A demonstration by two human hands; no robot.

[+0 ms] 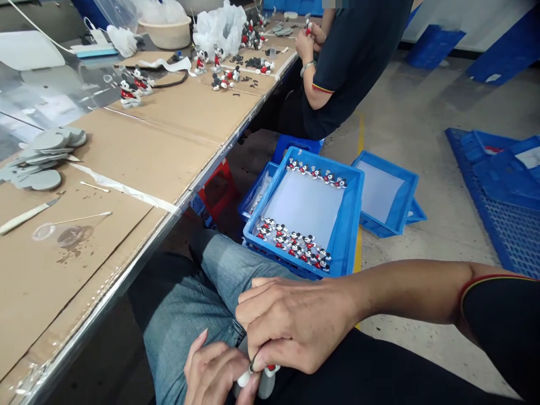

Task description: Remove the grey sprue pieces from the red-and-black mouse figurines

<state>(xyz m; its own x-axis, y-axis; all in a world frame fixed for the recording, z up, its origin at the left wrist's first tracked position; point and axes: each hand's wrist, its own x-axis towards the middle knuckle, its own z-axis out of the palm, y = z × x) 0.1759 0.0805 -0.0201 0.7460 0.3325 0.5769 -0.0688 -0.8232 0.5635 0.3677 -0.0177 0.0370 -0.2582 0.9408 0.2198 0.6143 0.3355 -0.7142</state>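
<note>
I am looking down at a blue crate [352, 208] sitting on the floor just beyond my knees, lined with a pale sheet. Small mouse figurines [293, 242] in red shorts are standing in rows along its near edge, and a shorter row [316, 173] is lining the far edge — the middle of the sheet is showing bare. A second blue crate [386, 194] is lying just to its right, holding only a pale liner, and another blue bin [255, 194] is peeking out from under the first on its left.

In my lap I am working on one figurine [258, 378], low in the frame, over my jeans. My right hand [295, 323] is coming in from the right with thumb and forefinger pinching at a small dark part on top of the figurine. My left hand [213, 371] is cupping the piece from below, fingers curled around its white and grey parts — most of the figurine is hidden between the two hands.

To my left the cardboard-covered table [139, 152] is carrying a stack of grey discs [42, 157], a slim tool [27, 216] and more figurines [130, 90] farther along. Beyond them a co-worker's hands [310, 39] are holding a small piece above the far end of the table.
</note>
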